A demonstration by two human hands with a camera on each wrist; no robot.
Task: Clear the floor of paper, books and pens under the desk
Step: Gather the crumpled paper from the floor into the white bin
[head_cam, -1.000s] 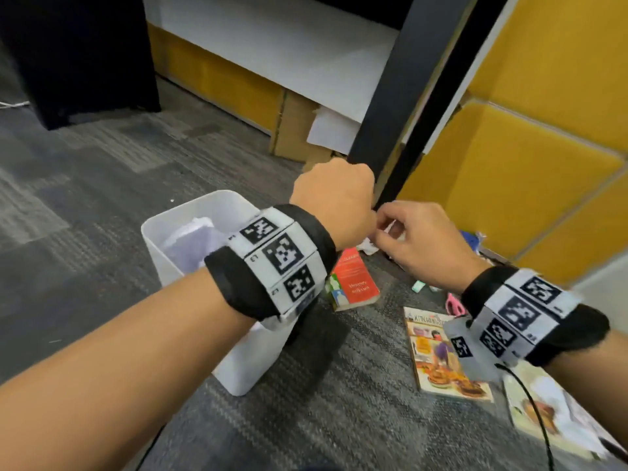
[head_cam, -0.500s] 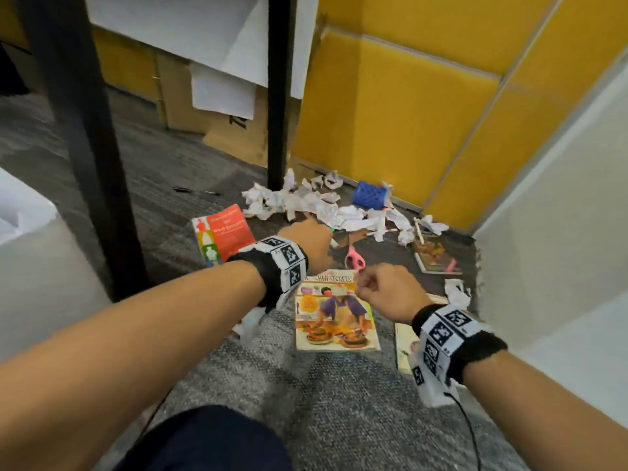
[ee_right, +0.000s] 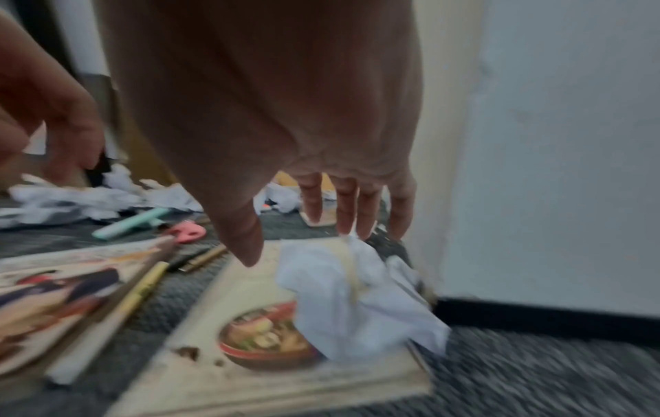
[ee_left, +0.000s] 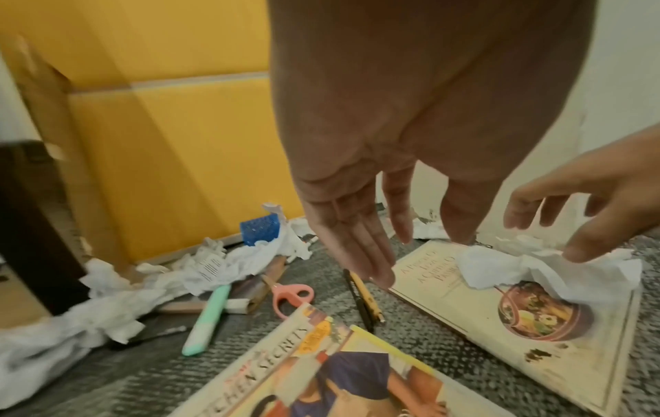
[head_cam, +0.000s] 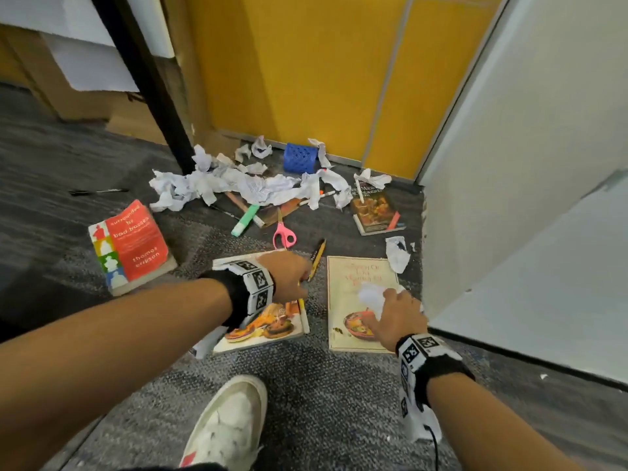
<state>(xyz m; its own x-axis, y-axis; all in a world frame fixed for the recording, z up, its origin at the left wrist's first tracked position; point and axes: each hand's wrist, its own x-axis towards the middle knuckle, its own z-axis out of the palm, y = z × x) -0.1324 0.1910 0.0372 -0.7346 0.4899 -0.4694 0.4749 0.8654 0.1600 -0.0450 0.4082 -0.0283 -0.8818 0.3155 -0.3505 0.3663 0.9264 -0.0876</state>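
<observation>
My left hand hovers with straight fingers over a yellow and a black pen, beside the colourful cookbook; it holds nothing. My right hand is spread just above a crumpled white paper that lies on a cream cookbook; the thumb is at the paper's edge. Another yellow pen lies along the colourful book's edge.
Farther back lie a pile of crumpled papers, a green highlighter, pink scissors, a third cookbook, a blue holder. A red book sits left. A black desk leg stands behind; a white panel closes the right.
The view has swung from the white bin to the mess by the yellow wall. Both hands have dropped toward the floor and opened, the right one over the crumpled paper.
</observation>
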